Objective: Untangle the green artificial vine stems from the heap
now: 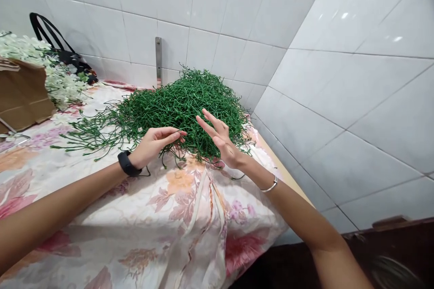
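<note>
A large heap of thin green artificial flower stems [190, 99] lies on the floral tablecloth [142, 216], with looser stems straggling out to the left. At the front of the heap, my left hand [158, 142] is closed, thumb and fingertips pinched on what looks like a green stem. A black band circles that wrist. My right hand [222, 140] is raised just in front of the heap's right side, fingers stretched and spread, and nothing shows in it. A silver bangle sits on the right wrist.
White artificial flowers [64, 76] fill a brown cardboard box [25, 95] at the left, before a black-handled bag [73, 58]. White tiled walls rise behind and to the right. An upright metal strip [158, 61] stands against the back wall. Bare table edge [285, 167] shows at right.
</note>
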Demonstrator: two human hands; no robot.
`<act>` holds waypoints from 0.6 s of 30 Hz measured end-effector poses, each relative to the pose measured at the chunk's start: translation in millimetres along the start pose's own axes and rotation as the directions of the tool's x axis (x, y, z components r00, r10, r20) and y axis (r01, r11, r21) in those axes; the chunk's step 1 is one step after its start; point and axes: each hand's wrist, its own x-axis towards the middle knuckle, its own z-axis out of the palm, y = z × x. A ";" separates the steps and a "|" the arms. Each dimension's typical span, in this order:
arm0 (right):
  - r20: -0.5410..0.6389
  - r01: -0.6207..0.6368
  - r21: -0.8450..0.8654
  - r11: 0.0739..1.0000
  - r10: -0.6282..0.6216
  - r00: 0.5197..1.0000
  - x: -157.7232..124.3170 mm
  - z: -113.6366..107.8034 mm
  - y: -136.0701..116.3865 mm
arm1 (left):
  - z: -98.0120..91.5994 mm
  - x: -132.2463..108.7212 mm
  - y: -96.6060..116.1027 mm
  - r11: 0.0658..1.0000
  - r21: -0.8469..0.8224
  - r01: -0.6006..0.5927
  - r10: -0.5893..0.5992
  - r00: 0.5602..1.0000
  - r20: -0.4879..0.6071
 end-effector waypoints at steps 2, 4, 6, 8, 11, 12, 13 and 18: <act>-0.045 -0.001 0.071 0.997 0.005 0.999 -1.4 6.2 -2.8 | 4.6 -1.3 -4.2 0.999 -0.042 0.030 -0.029 1.000 0.008; -0.134 -0.036 0.124 0.992 0.052 0.990 -3.3 13.2 -5.5 | 8.2 -1.9 -8.5 0.995 -0.081 0.057 -0.057 0.998 0.012; -0.229 -0.081 0.150 0.985 0.114 0.967 -5.3 19.2 -8.3 | 10.5 -2.1 -11.1 0.992 -0.110 0.063 -0.062 0.998 0.009; -0.290 -0.082 0.135 0.987 0.119 0.950 -6.9 23.0 -11.3 | 12.0 -2.6 -11.4 0.990 -0.132 0.049 -0.049 0.999 0.005; -0.272 0.003 0.018 1.000 0.002 0.962 -7.6 26.4 -16.3 | 14.3 -4.3 -9.3 0.988 -0.149 0.036 -0.036 0.999 0.004; -0.253 0.032 -0.029 0.999 -0.038 0.967 -7.3 27.7 -17.9 | 15.4 -5.1 -8.6 0.988 -0.150 0.035 -0.034 0.999 0.009; -0.241 0.049 -0.067 0.997 -0.064 0.968 -6.9 29.1 -19.4 | 16.7 -6.1 -7.9 0.988 -0.150 0.035 -0.033 0.999 0.016; -0.248 0.030 -0.063 0.998 -0.045 0.968 -5.6 35.8 -22.1 | 22.9 -11.2 -5.6 0.985 -0.170 0.006 0.007 0.997 0.074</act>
